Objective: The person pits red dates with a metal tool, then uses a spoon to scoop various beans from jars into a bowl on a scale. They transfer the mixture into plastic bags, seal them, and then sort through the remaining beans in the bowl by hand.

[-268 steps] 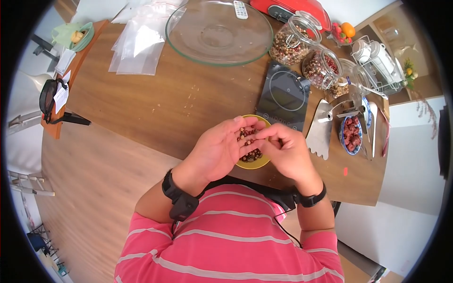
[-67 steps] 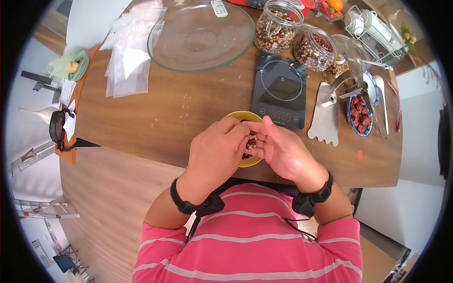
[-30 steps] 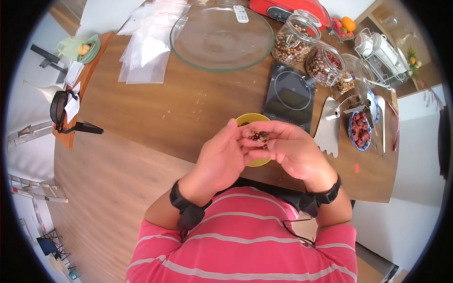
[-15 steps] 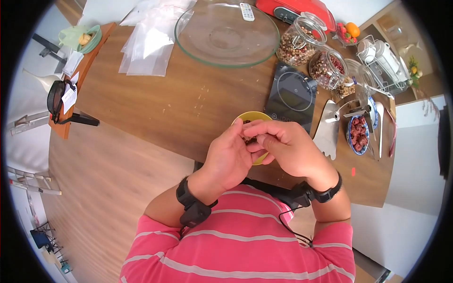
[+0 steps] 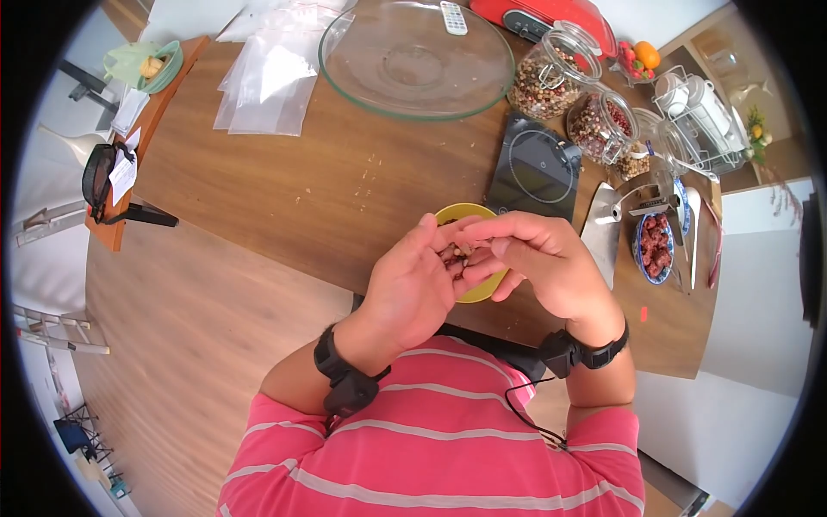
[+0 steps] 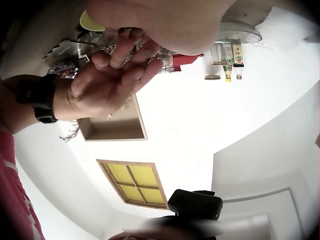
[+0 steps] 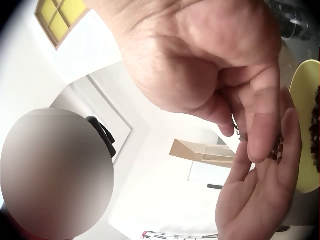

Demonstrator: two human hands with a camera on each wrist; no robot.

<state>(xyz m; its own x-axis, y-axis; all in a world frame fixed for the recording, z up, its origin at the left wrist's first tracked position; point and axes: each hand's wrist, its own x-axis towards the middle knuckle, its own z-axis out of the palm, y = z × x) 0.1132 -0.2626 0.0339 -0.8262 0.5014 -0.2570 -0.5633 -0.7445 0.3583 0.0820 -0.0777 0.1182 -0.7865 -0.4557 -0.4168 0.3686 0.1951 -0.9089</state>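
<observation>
In the head view the left hand [image 5: 412, 289] lies palm up over a yellow bowl [image 5: 465, 210], several small mixed beans [image 5: 457, 255] on its loosely bent fingers. From the other side the right hand [image 5: 551, 263] reaches in, thumb and fingers bent over those beans; whether it pinches one cannot be told. In the right wrist view the right hand [image 7: 210, 65] touches the fingers of the left hand [image 7: 260, 200], beside the yellow bowl [image 7: 300, 100] with dark beans [image 7: 315, 135] in it. The left wrist view shows the right hand [image 6: 97, 92] with curled fingers.
Beyond the hands are a black scale [image 5: 536, 168], a large glass plate [image 5: 413, 95] and clear bags [image 5: 267, 90]. Right of them stand jars of beans [image 5: 547, 86], a metal scraper [image 5: 600, 237] and a patterned bowl of reddish pieces [image 5: 655, 246]. Crumbs [image 5: 366, 172] dot the table.
Against half a second ago, the right hand has drawn slightly right and up, so more beans show on the left hand. Earlier, at 2.2 s, the right palm was turned up under the left fingers.
</observation>
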